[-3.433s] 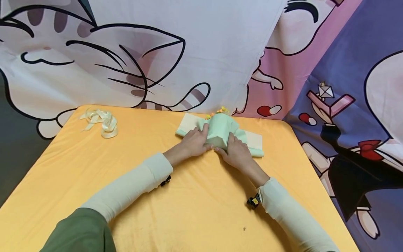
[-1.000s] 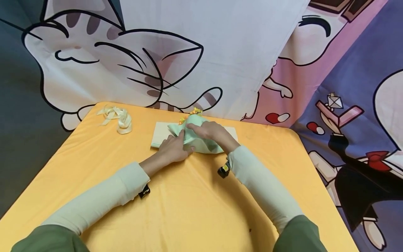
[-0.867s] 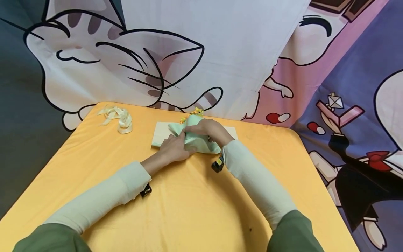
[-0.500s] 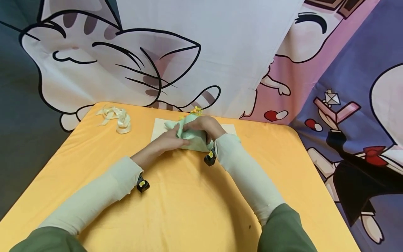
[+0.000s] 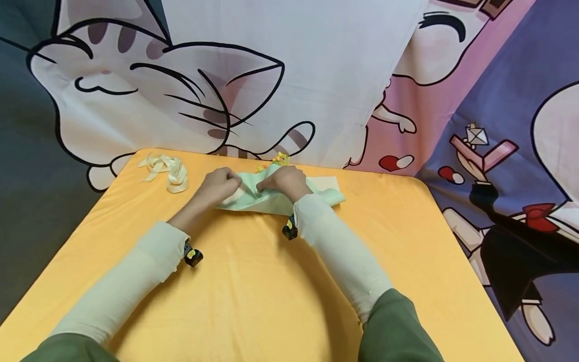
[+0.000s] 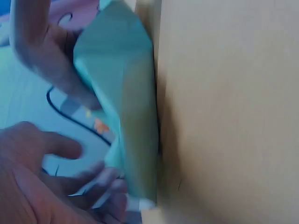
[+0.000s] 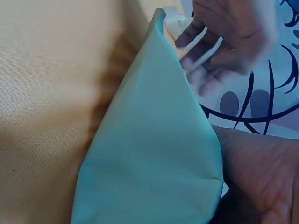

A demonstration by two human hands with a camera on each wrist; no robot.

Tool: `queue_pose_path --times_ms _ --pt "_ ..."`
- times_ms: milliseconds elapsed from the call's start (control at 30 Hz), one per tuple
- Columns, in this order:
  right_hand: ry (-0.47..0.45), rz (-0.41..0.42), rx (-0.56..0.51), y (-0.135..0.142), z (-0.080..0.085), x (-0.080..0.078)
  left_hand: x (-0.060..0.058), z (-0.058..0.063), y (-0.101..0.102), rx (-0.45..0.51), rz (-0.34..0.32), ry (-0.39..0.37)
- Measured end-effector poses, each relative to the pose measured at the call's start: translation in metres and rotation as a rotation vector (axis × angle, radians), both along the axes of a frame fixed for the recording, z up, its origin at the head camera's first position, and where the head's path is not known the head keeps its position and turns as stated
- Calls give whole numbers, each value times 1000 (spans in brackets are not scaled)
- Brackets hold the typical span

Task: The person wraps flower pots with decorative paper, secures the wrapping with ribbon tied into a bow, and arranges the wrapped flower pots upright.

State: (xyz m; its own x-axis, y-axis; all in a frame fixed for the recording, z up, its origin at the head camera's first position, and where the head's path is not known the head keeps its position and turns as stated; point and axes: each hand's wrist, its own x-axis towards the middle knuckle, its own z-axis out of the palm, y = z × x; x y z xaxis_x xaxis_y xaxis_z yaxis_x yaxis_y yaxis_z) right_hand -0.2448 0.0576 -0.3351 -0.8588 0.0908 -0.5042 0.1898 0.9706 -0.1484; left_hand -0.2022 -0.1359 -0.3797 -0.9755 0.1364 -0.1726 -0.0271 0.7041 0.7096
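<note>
A small bouquet lies near the table's far edge, its yellow and orange flowers (image 5: 281, 159) showing beyond light green wrapping paper (image 5: 260, 201) with a pale inner side. My right hand (image 5: 286, 181) grips the gathered paper from above, thumb pointing left; the paper hides most of its fingers in the right wrist view. At the paper's left end is my left hand (image 5: 218, 186). In the left wrist view the left hand's fingers (image 6: 93, 186) are spread and blurred beside the paper, with nothing pinched between them. The stems are hidden inside the paper.
A loose cream ribbon (image 5: 169, 171) lies in coils at the table's far left. Yellow cloth covers the table (image 5: 253, 291). A printed cartoon backdrop (image 5: 334, 75) hangs directly behind the far edge.
The bouquet has shifted left since the earliest frame. My right hand has come over its top and gripped the paper. Within the last half second my left hand has moved left off the middle.
</note>
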Motion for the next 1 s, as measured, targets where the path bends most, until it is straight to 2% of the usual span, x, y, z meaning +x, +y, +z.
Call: queue_pose_path --times_ms 133,267,367,467,500,533,633,667,767,867,1000 --pt "15 52 47 1 -4 2 -19 -14 -8 -179 -48 -98" --pt "58 52 76 1 -8 4 -48 -47 -11 -290 -31 -151" --pt "94 44 79 -1 -10 5 -51 -48 -14 -355 15 -155" --pt "110 45 81 -4 -11 7 -43 -38 -23 -379 38 -159" --pt "111 44 81 -4 -11 7 -36 -28 -25 -355 42 -183" --pt "111 45 85 -5 -12 7 -33 -25 -29 -299 46 -211" --pt "109 37 97 -7 -12 6 -28 -19 -36 -25 74 -331" --pt "108 33 99 -7 -12 6 -24 -12 -34 83 96 -383" --pt "104 27 107 -8 -12 5 -22 -12 -35 302 138 -474" --pt "101 25 107 -8 -14 5 -24 -17 -34 418 160 -480" --pt "96 16 116 -10 -15 4 -24 -18 -27 481 170 -412"
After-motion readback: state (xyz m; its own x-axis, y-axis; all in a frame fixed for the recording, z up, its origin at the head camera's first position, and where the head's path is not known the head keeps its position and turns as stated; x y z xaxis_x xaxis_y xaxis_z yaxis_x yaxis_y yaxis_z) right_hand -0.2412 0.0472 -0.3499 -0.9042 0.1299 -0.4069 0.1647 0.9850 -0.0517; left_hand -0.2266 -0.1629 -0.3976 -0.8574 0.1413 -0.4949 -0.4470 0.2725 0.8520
